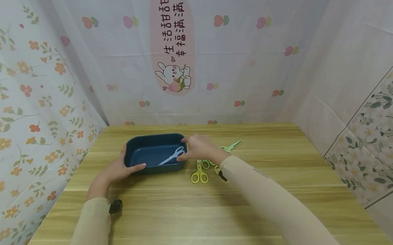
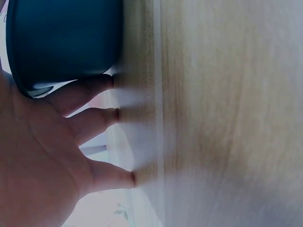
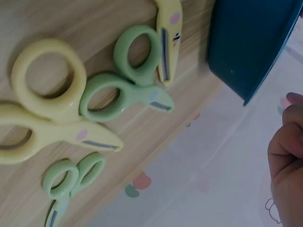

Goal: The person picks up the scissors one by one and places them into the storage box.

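A dark blue rectangular container (image 1: 159, 168) stands on the table, with light blue scissors (image 1: 168, 160) inside at its right end. My left hand (image 1: 114, 171) holds the container's left front corner, thumb at the front rim and fingers along the left side. My right hand (image 1: 199, 148) is over the right end, thumb and index finger apart, the scissors' handles showing between them. Its other fingers curl in the right wrist view. Beside the container lie yellow scissors (image 3: 61, 125) and green scissors (image 3: 125, 94), partly hidden by my right arm in the head view.
The wooden table (image 1: 174, 218) ends at a hanging cloth (image 1: 125, 67) behind. Floral cloth (image 1: 34, 107) hangs on the left, and patterned panels (image 1: 374, 129) border the right. More green scissors (image 1: 233, 146) lie behind my right forearm.
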Demonstrator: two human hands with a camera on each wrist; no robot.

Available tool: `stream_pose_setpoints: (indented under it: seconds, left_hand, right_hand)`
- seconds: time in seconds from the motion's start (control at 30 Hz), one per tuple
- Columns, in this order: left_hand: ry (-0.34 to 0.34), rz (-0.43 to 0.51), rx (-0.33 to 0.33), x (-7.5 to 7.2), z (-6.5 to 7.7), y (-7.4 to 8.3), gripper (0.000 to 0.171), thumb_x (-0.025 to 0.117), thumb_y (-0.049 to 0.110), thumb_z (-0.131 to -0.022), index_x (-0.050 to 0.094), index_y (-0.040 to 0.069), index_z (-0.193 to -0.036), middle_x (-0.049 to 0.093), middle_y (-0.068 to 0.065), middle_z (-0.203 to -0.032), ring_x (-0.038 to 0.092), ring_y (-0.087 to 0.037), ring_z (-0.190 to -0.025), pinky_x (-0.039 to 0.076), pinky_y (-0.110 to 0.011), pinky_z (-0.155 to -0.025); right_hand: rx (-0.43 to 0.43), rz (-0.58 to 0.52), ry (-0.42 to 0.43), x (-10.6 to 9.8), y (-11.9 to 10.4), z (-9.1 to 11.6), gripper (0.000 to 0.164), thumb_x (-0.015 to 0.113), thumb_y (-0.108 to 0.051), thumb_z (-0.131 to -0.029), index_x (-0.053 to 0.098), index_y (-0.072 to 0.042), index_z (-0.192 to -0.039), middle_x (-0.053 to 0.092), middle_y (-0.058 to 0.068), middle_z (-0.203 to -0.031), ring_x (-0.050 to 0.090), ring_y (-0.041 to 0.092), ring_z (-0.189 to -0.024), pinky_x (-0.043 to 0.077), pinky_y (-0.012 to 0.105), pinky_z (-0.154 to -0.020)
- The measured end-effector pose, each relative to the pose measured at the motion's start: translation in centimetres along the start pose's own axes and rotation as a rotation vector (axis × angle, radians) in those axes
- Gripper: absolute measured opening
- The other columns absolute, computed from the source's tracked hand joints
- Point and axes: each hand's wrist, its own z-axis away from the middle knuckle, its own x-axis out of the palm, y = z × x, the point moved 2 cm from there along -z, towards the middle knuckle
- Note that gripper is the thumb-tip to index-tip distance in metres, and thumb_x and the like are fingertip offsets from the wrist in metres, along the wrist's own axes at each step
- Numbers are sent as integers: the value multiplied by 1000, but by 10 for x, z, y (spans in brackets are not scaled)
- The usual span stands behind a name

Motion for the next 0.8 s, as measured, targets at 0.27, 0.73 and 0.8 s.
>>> stream_pose_setpoints:
  seconds: [0.27,0.73,0.8]
  left_hand:
    - [5,-2,-3,0,-1,1,138,66,77,-91,-33,14,-164,-1,-39,-173,20,-65,-155,30,-76,-122]
    - [-1,6,-22,0,-1,0,138,66,78,-89,-29,12,-166,0,-40,-173,20,-65,-155,30,-77,-121]
    - [-5,4,-22,0,-1,1,138,66,78,-90,-29,12,-165,0,-40,-173,21,-65,-155,30,-77,-121]
  right_hand:
    - [-17,-84,25,-10,10,10,88,84,-58,-86,56,-10,-155,42,-8,-59,35,9,-49,34,28,-55]
    - [77,-106,32,-25,47,26,93,82,-64,-85,55,-12,-156,30,-10,-52,26,9,-47,24,26,-49]
    - [94,-111,27,-25,56,30,94,82,-66,-84,54,-13,-157,30,-10,-52,26,8,-46,25,26,-49]
